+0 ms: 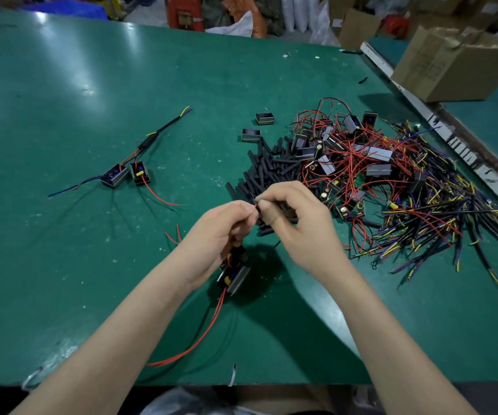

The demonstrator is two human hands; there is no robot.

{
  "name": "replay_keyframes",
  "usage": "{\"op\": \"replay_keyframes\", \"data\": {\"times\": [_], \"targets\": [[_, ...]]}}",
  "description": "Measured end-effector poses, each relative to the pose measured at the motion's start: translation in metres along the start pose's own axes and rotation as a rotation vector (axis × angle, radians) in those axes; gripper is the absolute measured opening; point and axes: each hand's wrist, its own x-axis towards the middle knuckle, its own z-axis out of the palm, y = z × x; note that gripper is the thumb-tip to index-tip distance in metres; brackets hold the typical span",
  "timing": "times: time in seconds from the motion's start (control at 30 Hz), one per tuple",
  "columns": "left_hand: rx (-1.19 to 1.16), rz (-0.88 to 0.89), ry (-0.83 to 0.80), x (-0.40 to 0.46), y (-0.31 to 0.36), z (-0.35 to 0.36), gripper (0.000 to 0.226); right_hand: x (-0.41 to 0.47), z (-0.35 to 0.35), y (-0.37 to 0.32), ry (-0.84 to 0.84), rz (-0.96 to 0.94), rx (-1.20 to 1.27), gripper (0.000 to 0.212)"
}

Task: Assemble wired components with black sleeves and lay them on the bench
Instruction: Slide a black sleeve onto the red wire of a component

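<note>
My left hand (223,232) holds red wire ends between thumb and fingers, above the green bench (62,85). Two small black boxed components (234,272) hang below it, with long red wires (193,336) trailing toward me. My right hand (295,223) pinches at the same wire tips and grips a short black sleeve (274,215); the two hands touch. A heap of loose black sleeves (267,170) lies just beyond my hands. An assembled pair with a black sleeve (128,173) lies at the left.
A tangled pile of boxed components with red wires (352,163) sits to the right, beside a heap of black multi-coloured cables (439,229). Two empty black cases (258,127) lie apart. A cardboard box (457,61) stands at the far right.
</note>
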Motion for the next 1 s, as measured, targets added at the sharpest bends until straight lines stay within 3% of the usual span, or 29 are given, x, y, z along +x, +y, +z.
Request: {"op": "replay_keyframes", "data": {"times": [0.13,0.27,0.33,0.43,0.6,0.67,0.73,0.87,1.0], "targets": [[-0.139,-0.022,-0.107,-0.002,0.0,-0.001,0.031,0.001,-0.008,-0.001,-0.153,0.077,0.195,0.027],[-0.298,-0.057,-0.214,-0.003,0.004,-0.002,0.03,0.004,-0.01,-0.002,-0.109,-0.068,0.128,0.011],[-0.295,-0.075,-0.225,-0.003,0.004,-0.003,0.03,0.005,-0.01,-0.002,-0.079,-0.113,0.04,0.014],[-0.062,-0.017,-0.142,-0.004,0.004,-0.006,0.033,0.003,-0.009,-0.005,-0.121,0.009,0.037,0.017],[0.716,0.322,-0.063,-0.007,0.009,-0.012,0.022,0.009,-0.008,-0.015,-0.26,0.571,0.302,0.028],[0.833,0.371,-0.04,-0.007,0.009,-0.011,0.022,0.013,-0.011,-0.017,-0.344,0.674,0.339,0.029],[0.682,0.288,-0.005,-0.007,0.012,-0.011,0.023,0.015,-0.013,-0.017,-0.353,0.668,0.397,0.03],[0.327,0.196,0.008,-0.005,0.016,-0.012,0.026,0.014,-0.016,-0.016,-0.215,0.446,0.424,0.012],[0.18,0.077,-0.043,0.0,0.012,-0.014,0.029,0.008,-0.019,-0.012,-0.229,0.199,0.309,0.019]]}}
